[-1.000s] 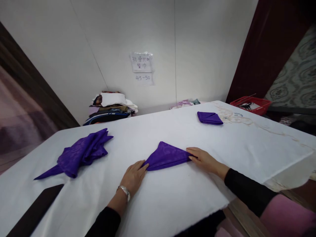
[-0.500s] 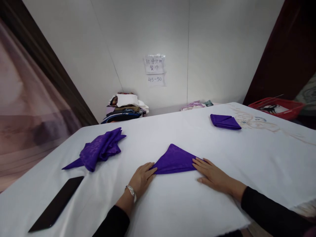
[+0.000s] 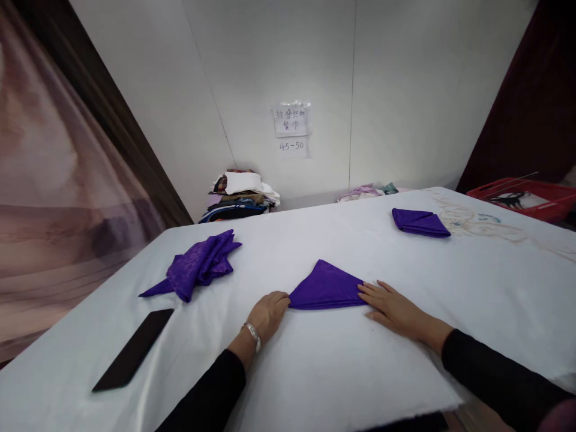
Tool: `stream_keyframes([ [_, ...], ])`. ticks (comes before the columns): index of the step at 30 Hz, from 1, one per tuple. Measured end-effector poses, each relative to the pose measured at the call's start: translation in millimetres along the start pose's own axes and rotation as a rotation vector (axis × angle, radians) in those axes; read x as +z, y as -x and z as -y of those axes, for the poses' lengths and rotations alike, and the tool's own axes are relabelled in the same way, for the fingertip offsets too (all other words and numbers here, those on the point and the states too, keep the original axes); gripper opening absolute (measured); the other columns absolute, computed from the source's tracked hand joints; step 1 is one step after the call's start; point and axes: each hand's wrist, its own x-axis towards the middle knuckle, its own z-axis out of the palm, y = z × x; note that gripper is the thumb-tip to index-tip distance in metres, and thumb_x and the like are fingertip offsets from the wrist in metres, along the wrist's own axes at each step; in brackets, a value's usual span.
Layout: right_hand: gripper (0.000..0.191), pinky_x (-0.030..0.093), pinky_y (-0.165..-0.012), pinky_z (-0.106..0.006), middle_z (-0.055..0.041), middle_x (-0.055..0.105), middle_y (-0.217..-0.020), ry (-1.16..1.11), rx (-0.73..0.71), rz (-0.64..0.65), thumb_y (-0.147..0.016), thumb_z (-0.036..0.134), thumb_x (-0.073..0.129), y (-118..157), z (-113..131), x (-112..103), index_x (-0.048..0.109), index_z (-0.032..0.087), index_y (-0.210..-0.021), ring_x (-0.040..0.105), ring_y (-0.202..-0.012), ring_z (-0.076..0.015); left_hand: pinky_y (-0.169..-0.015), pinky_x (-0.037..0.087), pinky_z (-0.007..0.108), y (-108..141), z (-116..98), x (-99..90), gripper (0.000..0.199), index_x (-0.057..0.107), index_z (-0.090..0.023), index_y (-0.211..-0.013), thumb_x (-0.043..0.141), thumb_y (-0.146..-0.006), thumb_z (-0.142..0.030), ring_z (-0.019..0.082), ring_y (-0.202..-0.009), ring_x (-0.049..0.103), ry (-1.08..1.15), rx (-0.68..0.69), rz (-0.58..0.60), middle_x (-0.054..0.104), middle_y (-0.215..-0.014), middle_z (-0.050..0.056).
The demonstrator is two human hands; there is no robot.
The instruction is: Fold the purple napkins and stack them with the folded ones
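In the head view, the purple cloth (image 3: 328, 289) lies folded on the white-draped surface (image 3: 351, 372). The left hand (image 3: 269, 314) closes its grip on the left corner; the right hand (image 3: 393, 309) rests open across the right. Uneven tugging could skew the layers; light pressure could loosen them.

free tablecloth (image 3: 310, 231) beyond purple triangle (image 3: 327, 287), bunched cloth (image 3: 202, 263) obstructing left, folded packet (image 3: 419, 222) right

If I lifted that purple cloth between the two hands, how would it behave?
The folded purple cloth would probably flop, since the crumpled purple cloth to its left lies in soft folds. It looks light, being thin and flat. Its layers might slip apart, as no fastening shows along the stacked near edge.
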Motion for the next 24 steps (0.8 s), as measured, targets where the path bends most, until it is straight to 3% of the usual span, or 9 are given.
stream_keyframes([
  [4, 0.049, 0.012, -0.108, -0.050, -0.0097, 0.041, -0.138, 0.078, 0.028, -0.024, -0.090, 0.046, 0.036, -1, 7, 1, 0.044, 0.022, -0.131, 0.031, -0.130, -0.0242, -0.084, 0.049, 0.035, 6, -14, -4.1, 0.029, 0.061, -0.017, -0.097, 0.035, -0.085, -0.011, 0.020, -0.099, 0.057, -0.034, -0.010, 0.047, 0.061, -0.108, 0.009],
  [7, 0.049, 0.013, -0.106, -0.053, -0.0146, 0.044, -0.135, 0.114, 0.082, -0.053, -0.088, 0.042, 0.042, -4, 26, 9, 0.047, 0.017, -0.129, 0.032, -0.129, -0.0286, -0.093, 0.044, 0.039, 18, -36, -8.4, 0.032, 0.061, -0.016, -0.093, 0.032, -0.084, -0.007, 0.022, -0.114, 0.049, -0.050, 0.016, 0.057, 0.058, -0.117, 0.010],
  [11, 0.051, 0.011, -0.107, -0.053, -0.0135, 0.041, -0.137, 0.015, 0.004, -0.051, -0.086, 0.035, 0.045, -11, 73, 24, 0.039, 0.018, -0.134, 0.031, -0.129, -0.0280, -0.103, 0.031, 0.045, 31, -77, -21.9, 0.032, 0.062, -0.016, -0.087, 0.035, -0.077, -0.002, 0.023, -0.128, 0.034, -0.057, 0.059, 0.146, 0.054, -0.125, 0.010],
  [16, 0.056, 0.011, -0.108, -0.048, -0.0141, 0.043, -0.136, -0.187, -0.180, -0.029, -0.084, 0.035, 0.049, -15, 137, 41, 0.035, 0.016, -0.135, 0.032, -0.128, -0.0247, -0.106, 0.023, 0.050, 39, -114, -42.0, 0.030, 0.064, -0.017, -0.092, 0.045, -0.069, -0.012, 0.027, -0.133, 0.023, -0.098, 0.099, 0.284, 0.052, -0.127, 0.013],
  [20, 0.033, 0.026, -0.102, -0.040, -0.0116, 0.059, -0.116, -0.370, -0.243, -0.111, -0.084, 0.028, 0.048, -9, 159, 52, 0.054, 0.015, -0.114, 0.046, -0.114, -0.0212, -0.105, 0.025, 0.050, 41, -131, -55.8, 0.037, 0.061, -0.019, -0.106, 0.047, -0.073, -0.018, 0.028, -0.131, 0.028, 0.008, 0.116, 0.267, 0.056, -0.123, 0.011],
  [24, 0.022, 0.042, -0.080, -0.031, -0.0058, 0.064, -0.088, -0.591, -0.153, -0.187, -0.087, 0.024, 0.041, 2, 160, 53, 0.061, 0.017, -0.092, 0.056, -0.085, -0.0169, -0.105, 0.028, 0.047, 28, -138, -71.9, 0.020, 0.064, -0.022, -0.090, 0.049, -0.077, -0.020, 0.025, -0.121, 0.043, 0.292, 0.026, 0.220, 0.061, -0.116, 0.006],
])
